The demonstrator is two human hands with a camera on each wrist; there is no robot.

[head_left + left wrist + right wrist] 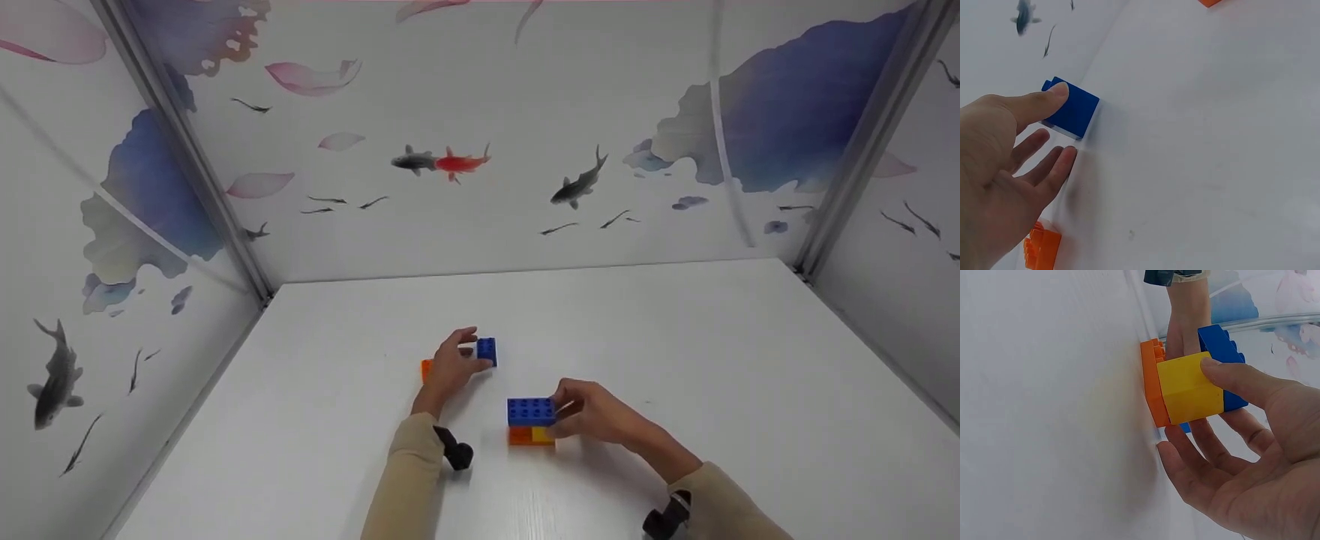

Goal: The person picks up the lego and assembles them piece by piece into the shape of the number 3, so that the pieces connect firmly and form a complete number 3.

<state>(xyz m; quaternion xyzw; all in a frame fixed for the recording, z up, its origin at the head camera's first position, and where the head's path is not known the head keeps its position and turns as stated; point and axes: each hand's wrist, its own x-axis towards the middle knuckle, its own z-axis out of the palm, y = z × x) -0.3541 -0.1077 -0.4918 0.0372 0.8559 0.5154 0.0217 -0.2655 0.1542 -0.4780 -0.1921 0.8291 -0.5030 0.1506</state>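
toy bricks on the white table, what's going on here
A person is handling them. The right-hand grip holds a stack by its yellow brick, set between a wide blue brick above and an orange base brick below. The left-hand grip has its thumb on a smaller blue brick; another orange brick lies beside that hand.

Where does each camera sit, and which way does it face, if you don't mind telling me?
Head: worn on the head, facing forward and down at the table and wall; both sleeves, the left hand and the right hand show.
Left wrist: worn there, facing along the left hand towards the small blue brick it touches; only that hand shows.
Right wrist: worn there, facing the stack the right hand grips; the left arm shows behind.
Head and right wrist share the stack and right hand.
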